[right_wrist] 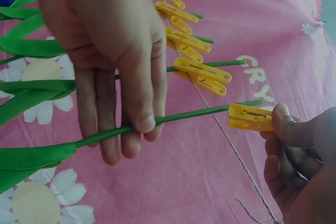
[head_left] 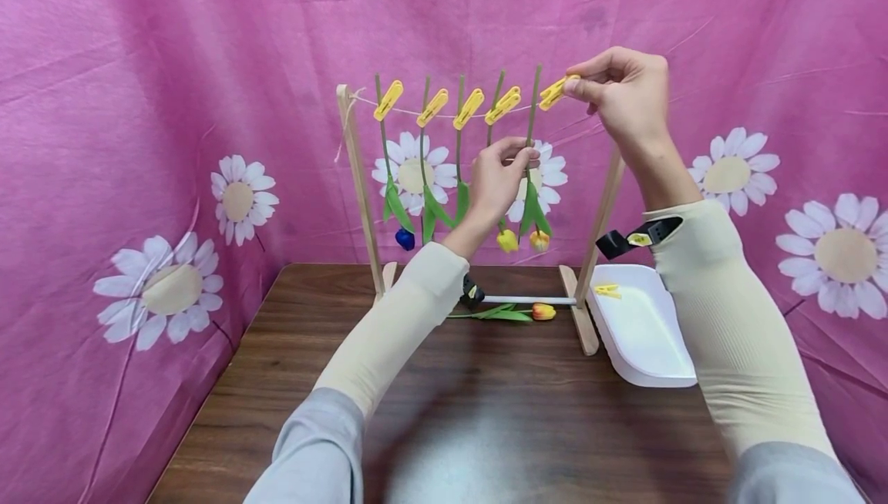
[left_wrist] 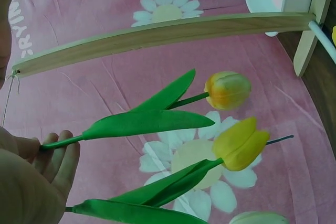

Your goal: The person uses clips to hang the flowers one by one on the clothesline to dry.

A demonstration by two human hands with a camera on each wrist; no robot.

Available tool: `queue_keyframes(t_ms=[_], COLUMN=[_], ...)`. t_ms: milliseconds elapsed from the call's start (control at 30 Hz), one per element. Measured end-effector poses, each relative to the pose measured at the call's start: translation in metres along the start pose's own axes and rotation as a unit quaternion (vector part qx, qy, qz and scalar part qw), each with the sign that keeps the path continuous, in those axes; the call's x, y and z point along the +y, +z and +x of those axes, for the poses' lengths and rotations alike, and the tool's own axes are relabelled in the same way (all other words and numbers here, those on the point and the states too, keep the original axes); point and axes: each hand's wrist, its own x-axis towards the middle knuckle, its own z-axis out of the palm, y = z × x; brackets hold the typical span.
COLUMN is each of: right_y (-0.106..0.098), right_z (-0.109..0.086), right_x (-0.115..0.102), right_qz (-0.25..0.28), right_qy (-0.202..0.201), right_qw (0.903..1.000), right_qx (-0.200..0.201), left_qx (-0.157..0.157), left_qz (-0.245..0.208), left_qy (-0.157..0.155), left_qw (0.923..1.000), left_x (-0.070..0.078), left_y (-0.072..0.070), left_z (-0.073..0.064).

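Observation:
My left hand [head_left: 501,176] pinches the green stem of an orange-and-yellow tulip [head_left: 539,240], which hangs head down in front of the string. In my right hand [head_left: 627,92] is a yellow clothespin [head_left: 557,93], pinched between thumb and fingers beside the upper stem. The right wrist view shows this clothespin [right_wrist: 251,117] near the stem's end; whether it touches the stem I cannot tell. To the left, several yellow clothespins [right_wrist: 202,74] hold other stems on the string [right_wrist: 234,153]. Among those flowers are a yellow tulip [left_wrist: 241,144] and a blue one [head_left: 405,239].
A wooden frame [head_left: 361,188] carries the string between its two posts. One more tulip [head_left: 544,311] lies on the brown table [head_left: 291,411] by the white crossbar [head_left: 527,300]. At the right stands a white tray [head_left: 655,377] with a yellow clothespin [head_left: 608,290] in it.

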Motion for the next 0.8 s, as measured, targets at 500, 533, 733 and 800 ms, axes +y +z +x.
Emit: queue_keyframes(t_ms=[500,533,733,800], right_y=[0.010,0.011,0.012,0.012], right_z=[0.013,0.013,0.013,0.013], right_x=[-0.001,-0.001,-0.001,-0.001], right_qz=[-0.016,-0.017,-0.042,-0.052], right_qy=[0.112,0.118,0.145,0.144], right_qw=[0.9924,0.9915,0.9866,0.9859], right_qx=[-0.049,-0.050,-0.061,-0.067], left_qx=[0.041,0.043,0.048,0.047], left_qz=[0.061,0.061,0.060,0.061], left_qy=[0.002,0.002,0.003,0.000], left_qw=[0.9973,0.9972,0.9970,0.9970], left_x=[0.003,0.004,0.005,0.005], left_y=[0.003,0.003,0.005,0.006], left_z=[0.004,0.004,0.005,0.005])
